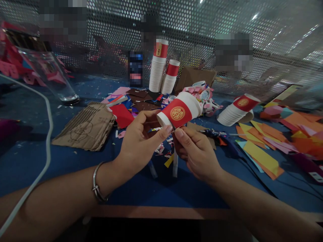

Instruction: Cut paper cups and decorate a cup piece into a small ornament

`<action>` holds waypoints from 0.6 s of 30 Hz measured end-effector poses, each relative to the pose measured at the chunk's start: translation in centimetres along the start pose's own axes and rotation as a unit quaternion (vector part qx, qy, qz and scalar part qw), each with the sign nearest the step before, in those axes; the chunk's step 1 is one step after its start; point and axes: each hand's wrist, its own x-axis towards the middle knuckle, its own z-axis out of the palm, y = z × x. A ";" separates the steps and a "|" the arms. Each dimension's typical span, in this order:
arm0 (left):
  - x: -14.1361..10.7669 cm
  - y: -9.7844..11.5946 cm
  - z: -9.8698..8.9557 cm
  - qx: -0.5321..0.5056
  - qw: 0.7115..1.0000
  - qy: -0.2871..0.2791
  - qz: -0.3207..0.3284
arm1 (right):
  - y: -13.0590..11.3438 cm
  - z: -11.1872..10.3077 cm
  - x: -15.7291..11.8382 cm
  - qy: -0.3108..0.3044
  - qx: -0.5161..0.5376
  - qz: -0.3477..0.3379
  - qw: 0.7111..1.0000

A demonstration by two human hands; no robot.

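Observation:
A white paper cup (193,106) with a red band and a round gold emblem is held tilted over the table, its wide end up to the right. My left hand (140,144) closes round the narrow end, thumb below and fingers behind. Just under the red band, my right hand (196,151) is closed in a pinch against the cup's lower side. A thin dark edge shows at its fingertips, too small to name. Beneath both hands lie paper scraps (161,149) and a clear strip (175,164).
Stacked cups (157,74) stand at the back, and another stack (234,111) leans at right. A corded glue gun (227,143) lies beside coloured paper (262,156). Flattened cardboard (85,127), a tall glass (52,77) and a white cable (47,134) are at left.

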 end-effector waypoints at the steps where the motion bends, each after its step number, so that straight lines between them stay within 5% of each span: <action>1: 0.1 0.0 0.0 0.006 1.000 0.000 0.010 | 0.0 0.0 0.0 0.002 0.000 0.004 1.000; 12: -0.2 -0.2 -0.8 0.132 0.987 -0.021 0.093 | 0.0 0.0 -0.1 0.007 -0.019 -0.030 0.999; 18: 0.1 0.0 -0.3 0.029 0.999 -0.027 0.018 | 0.0 -0.2 -0.1 0.002 -0.052 -0.056 0.997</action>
